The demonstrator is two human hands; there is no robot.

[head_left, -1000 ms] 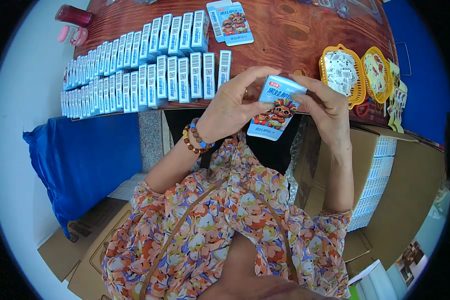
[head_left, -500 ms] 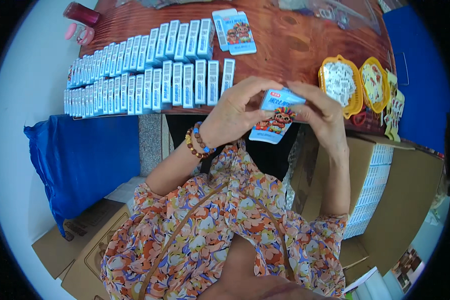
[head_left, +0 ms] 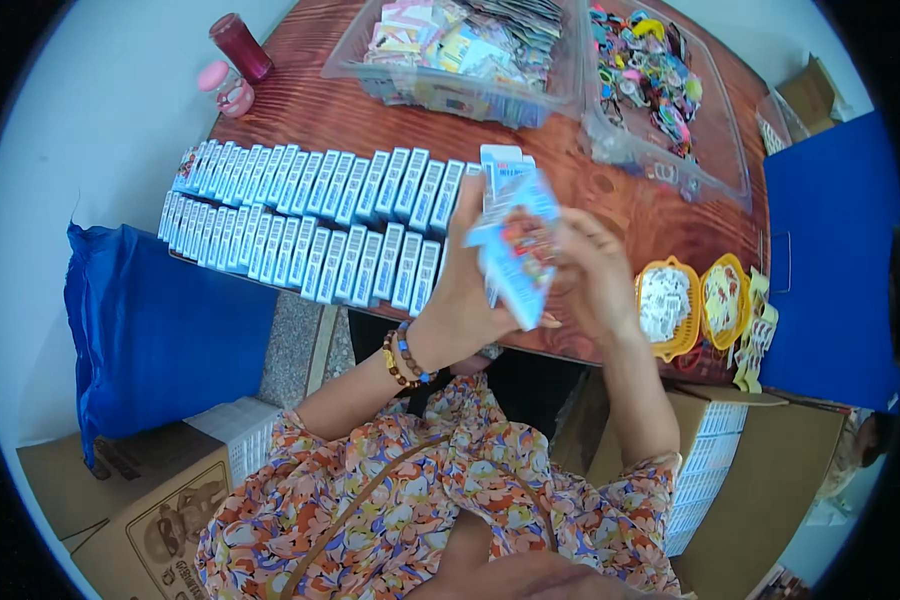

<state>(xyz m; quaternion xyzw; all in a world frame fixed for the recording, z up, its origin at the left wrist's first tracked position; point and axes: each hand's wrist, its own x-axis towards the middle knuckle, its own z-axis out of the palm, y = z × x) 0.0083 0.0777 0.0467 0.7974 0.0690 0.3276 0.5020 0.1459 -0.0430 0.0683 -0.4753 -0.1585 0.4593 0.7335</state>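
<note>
Head view, one entry per item.

Box [head_left: 522,248]: pale blue, at the centre of the frame, tilted and held up off the table [head_left: 620,215]. Its face bears a multicoloured picture and lettering, both too blurred to read.

Left hand [head_left: 458,300]: mine, just left of centre. Fingers point up the frame behind the box, thumb low across its near side; the box is pinched between them. Beads [head_left: 408,355] ring the wrist.

Right hand [head_left: 598,272]: mine, right of centre, fingers curled at the box's right edge. It is blurred; I cannot tell whether it pinches the box or only lies against it.

Back row [head_left: 355,187] and front row [head_left: 342,265]: blue-and-white boxes on edge, left of centre, each narrow side with a barcode and blue lettering.

Second box [head_left: 510,160]: pale blue, printed, just beyond the box, partly hidden.

Baskets [head_left: 676,350]: two, yellow, right of the frame; the left one holds white slips [head_left: 664,302] with dark print.

Carton [head_left: 175,525]: brown, lower left, printed with a dark cartoon figure and lettering.

Bin [head_left: 555,108]: clear, upper middle, filled with printed cards [head_left: 470,45].
</note>
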